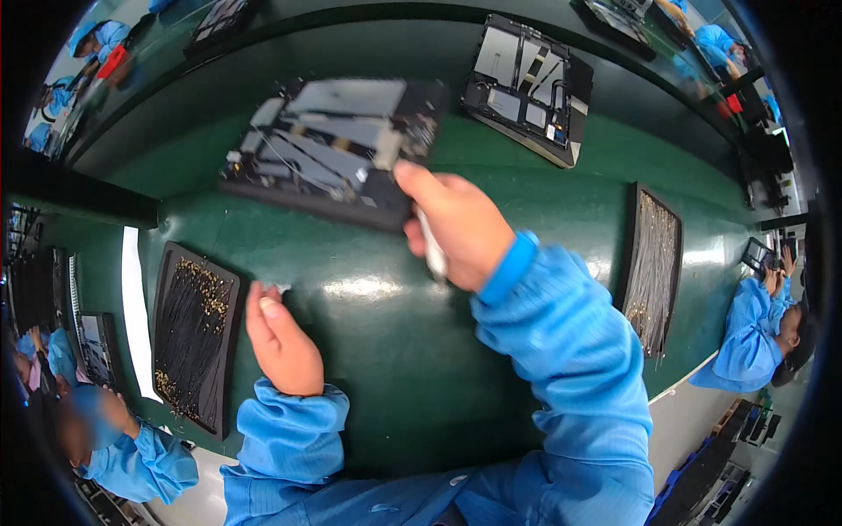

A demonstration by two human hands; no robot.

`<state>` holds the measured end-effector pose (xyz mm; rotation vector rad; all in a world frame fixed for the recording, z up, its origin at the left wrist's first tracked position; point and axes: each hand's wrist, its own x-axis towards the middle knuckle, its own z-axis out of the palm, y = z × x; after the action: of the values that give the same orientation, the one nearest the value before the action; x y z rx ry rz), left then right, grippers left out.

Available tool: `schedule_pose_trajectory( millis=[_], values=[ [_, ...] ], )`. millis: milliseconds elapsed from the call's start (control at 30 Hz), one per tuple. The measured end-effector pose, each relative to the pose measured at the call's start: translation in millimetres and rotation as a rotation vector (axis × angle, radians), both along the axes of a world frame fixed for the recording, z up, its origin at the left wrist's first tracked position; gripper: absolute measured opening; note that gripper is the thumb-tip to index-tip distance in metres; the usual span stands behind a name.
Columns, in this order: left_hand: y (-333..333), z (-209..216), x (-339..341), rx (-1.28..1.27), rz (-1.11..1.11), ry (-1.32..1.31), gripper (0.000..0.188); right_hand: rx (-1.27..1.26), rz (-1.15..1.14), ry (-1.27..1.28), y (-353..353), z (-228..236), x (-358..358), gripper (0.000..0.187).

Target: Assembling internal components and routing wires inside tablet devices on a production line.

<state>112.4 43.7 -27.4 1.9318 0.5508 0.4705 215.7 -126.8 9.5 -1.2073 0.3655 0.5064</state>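
Observation:
My right hand [460,223] grips the near right corner of an opened tablet [333,145], thumb on top. The tablet is blurred, held over the far left part of the green table, with grey battery plates and dark ribbon cables exposed. A slim white tool [432,248] is also held in that hand, against the palm. My left hand [287,344] hovers with fingers stretched out, and I see nothing in it. Beside it on the left lies a black tray [231,320] full of thin black cables [189,333] with gold-coloured ends.
Another opened tablet [524,88] rests on a dark block at the far right. A second black tray [630,254] with grey cables [651,263] lies at the right. A white strip [133,307] runs along the left. Co-workers in blue sit at both sides.

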Motion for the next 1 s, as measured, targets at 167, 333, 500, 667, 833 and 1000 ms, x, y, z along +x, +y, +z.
schedule_pose_trajectory(
  millis=[167, 333, 500, 667, 833, 1000],
  values=[
    [-5.7, -3.8, -0.4, 0.281, -0.18, 0.056, 0.026, 0.045, -0.542, -0.144, -14.2, -28.2, 39.5, 0.042],
    [-5.5, -2.3, 0.6, 0.34, -0.189, 0.07, 0.022, -0.021, -0.48, -0.036, -78.0, -3.2, 1.1, 0.064],
    [-5.3, -2.8, 0.9, 0.488, -0.226, 0.084, 0.021, 0.157, -0.621, 0.133, -96.1, -10.8, 14.2, 0.047],
    [-7.5, -0.5, 3.8, 0.631, -0.282, 0.08, 0.019, 0.233, -0.779, 0.089, -98.7, -27.1, 56.2, 0.031],
    [-7.0, 2.6, 7.2, 0.72, -0.331, 0.074, 0.017, 0.125, -0.818, 0.104, -84.6, -27.6, 68.9, 0.027],
    [-10.2, 1.6, 9.6, 0.699, -0.33, 0.035, 0.017, 0.145, -0.661, 0.087, -95.5, -22.6, 49.2, 0.027]
  ],
)
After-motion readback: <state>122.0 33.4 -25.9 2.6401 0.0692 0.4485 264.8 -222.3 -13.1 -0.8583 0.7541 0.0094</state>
